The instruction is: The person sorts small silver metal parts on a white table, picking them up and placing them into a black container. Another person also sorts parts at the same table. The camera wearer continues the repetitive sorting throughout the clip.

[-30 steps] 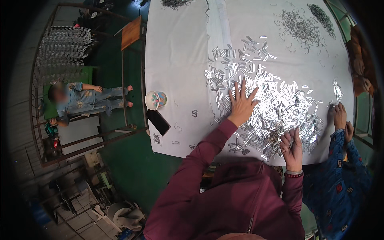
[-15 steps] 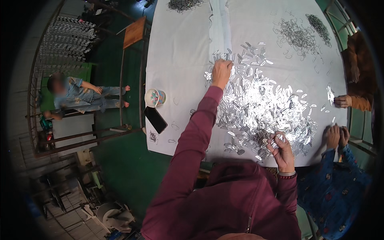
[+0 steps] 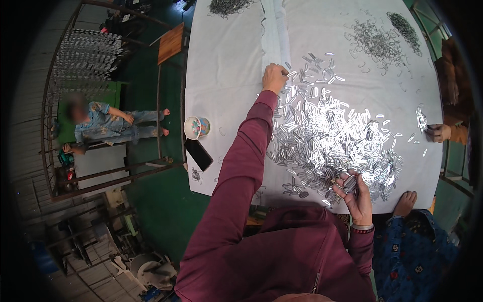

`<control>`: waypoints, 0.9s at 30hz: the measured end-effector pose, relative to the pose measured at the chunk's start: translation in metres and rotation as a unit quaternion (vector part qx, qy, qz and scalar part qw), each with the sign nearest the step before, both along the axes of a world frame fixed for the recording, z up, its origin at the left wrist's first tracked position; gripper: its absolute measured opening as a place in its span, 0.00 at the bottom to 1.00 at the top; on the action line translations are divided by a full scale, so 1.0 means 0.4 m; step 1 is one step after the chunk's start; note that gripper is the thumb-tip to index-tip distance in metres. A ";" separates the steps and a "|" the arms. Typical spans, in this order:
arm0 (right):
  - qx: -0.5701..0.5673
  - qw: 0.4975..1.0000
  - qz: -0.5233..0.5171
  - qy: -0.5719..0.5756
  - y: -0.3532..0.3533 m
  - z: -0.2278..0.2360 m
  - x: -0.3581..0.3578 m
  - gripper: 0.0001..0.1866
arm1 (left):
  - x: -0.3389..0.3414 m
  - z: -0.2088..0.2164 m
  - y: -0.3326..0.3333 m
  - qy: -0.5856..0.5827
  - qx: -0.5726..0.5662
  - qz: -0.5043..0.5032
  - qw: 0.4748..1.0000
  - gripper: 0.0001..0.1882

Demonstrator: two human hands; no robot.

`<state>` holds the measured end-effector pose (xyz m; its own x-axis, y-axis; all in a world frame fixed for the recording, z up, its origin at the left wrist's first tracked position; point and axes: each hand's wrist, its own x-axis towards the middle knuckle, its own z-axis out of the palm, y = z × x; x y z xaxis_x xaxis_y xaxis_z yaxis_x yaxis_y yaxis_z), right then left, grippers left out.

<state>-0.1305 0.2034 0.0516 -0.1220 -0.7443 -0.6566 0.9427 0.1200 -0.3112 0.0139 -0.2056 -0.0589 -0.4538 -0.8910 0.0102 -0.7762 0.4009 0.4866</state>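
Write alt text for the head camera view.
A person's left hand reaches across a white table to a heap of small shiny metal pieces, while the right hand holds a few. A cup sits at the table's edge.

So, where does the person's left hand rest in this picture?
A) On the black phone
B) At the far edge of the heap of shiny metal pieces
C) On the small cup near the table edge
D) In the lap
B: the left hand reaches out with a straight arm to the far side of the heap of shiny metal pieces, away from the cup and the black phone.
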 end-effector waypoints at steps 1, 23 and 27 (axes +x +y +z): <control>0.000 1.000 -0.011 -0.026 -0.010 0.010 -0.002 0.19 | -0.004 0.001 0.005 -0.006 -0.005 0.003 1.000 0.13; -0.065 0.988 -0.024 -0.136 -0.037 -0.052 -0.023 0.09 | 0.159 -0.039 0.405 -0.063 -0.008 0.094 0.993 0.31; -0.047 0.989 -0.027 -0.140 -0.014 -0.040 -0.030 0.11 | 0.093 -0.026 0.497 -0.100 -0.007 -0.041 0.994 0.29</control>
